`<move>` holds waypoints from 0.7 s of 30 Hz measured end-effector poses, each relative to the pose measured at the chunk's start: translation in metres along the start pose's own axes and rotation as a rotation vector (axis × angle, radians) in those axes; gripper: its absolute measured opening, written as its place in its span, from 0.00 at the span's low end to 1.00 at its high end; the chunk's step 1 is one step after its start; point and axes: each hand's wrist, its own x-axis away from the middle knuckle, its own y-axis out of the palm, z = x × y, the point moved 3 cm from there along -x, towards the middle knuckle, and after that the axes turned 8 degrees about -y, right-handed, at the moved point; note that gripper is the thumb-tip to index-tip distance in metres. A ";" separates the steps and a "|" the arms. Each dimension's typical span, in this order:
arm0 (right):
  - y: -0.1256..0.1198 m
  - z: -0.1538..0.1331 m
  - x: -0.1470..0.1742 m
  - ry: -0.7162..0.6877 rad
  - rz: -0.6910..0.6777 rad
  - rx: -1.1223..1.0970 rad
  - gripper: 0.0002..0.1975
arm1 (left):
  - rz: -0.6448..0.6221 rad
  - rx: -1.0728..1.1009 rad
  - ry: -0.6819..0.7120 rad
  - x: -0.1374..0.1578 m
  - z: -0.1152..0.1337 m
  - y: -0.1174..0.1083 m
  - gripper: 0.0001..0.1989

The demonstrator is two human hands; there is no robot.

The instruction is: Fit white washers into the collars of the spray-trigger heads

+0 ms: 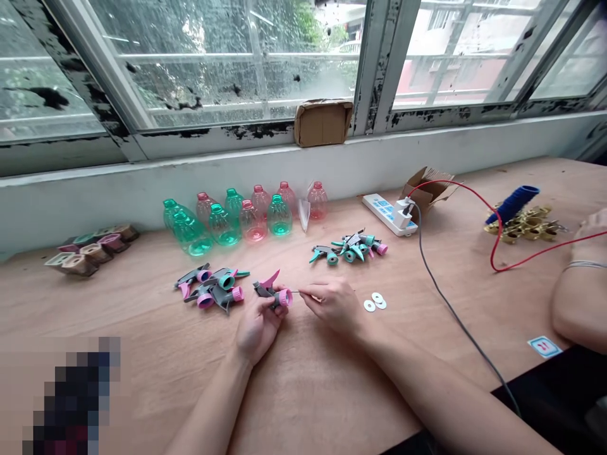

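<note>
My left hand (pixel 260 330) is closed around a grey spray trigger head (pixel 265 291) with a pink lever and pink collar, the collar's opening facing right. Between the fingertips of my right hand (pixel 334 303) is a thin stick (pixel 296 291), its tip close to that opening; whether it touches cannot be made out. Several pink, grey and green spray heads (pixel 215 292) lie in a pile left of my left hand. Another pile of spray heads (pixel 353 246), mostly green and grey, lies beyond my right hand. A few white ring washers (pixel 376 302) rest to the right of it.
Several clear green and pink bottles (pixel 226 227) stand along the wall. A power strip (pixel 389 213), grey cable (pixel 443 294) and red wire (pixel 499 243) cross the right side. Brass parts (pixel 526 229) and another person's arm (pixel 581 303) are at far right; small containers (pixel 92 249) at left.
</note>
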 end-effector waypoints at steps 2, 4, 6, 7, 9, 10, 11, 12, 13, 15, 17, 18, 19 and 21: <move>0.004 -0.002 0.000 0.041 -0.004 0.002 0.12 | 0.022 0.002 0.035 -0.001 0.000 0.000 0.10; 0.008 -0.003 0.001 0.095 0.007 -0.041 0.11 | 0.044 -0.002 0.068 -0.001 -0.001 -0.001 0.10; 0.013 -0.004 0.002 0.153 0.027 -0.120 0.10 | 0.059 -0.030 0.101 0.000 -0.002 -0.001 0.09; 0.015 -0.004 0.003 0.179 0.035 -0.161 0.10 | 0.068 -0.064 0.123 0.000 -0.003 -0.001 0.09; 0.017 -0.004 0.005 0.221 0.049 -0.228 0.09 | 0.089 -0.178 0.181 0.002 -0.005 -0.001 0.09; 0.017 -0.003 0.006 0.239 0.058 -0.251 0.09 | 0.100 -0.246 0.220 0.003 -0.006 -0.001 0.10; 0.018 -0.002 0.007 0.256 0.070 -0.273 0.09 | 0.107 -0.306 0.261 0.003 -0.008 -0.001 0.11; 0.018 -0.001 0.007 0.272 0.085 -0.298 0.09 | 0.114 -0.346 0.299 0.004 -0.009 -0.001 0.11; 0.019 0.000 0.008 0.287 0.103 -0.322 0.09 | 0.119 -0.363 0.325 0.005 -0.010 -0.001 0.12; 0.020 0.001 0.009 0.297 0.133 -0.361 0.09 | 0.132 -0.340 0.338 0.004 -0.012 -0.004 0.12; 0.021 0.003 0.009 0.283 0.146 -0.370 0.09 | 0.139 -0.321 0.296 0.002 -0.013 -0.006 0.12; 0.022 0.004 0.009 0.266 0.144 -0.363 0.09 | 0.140 -0.322 0.269 0.001 -0.013 -0.007 0.12; 0.022 0.004 0.009 0.246 0.138 -0.355 0.09 | 0.137 -0.323 0.246 -0.001 -0.012 -0.008 0.12; 0.022 0.006 0.008 0.199 0.117 -0.342 0.09 | 0.122 -0.301 0.206 -0.003 -0.008 -0.008 0.12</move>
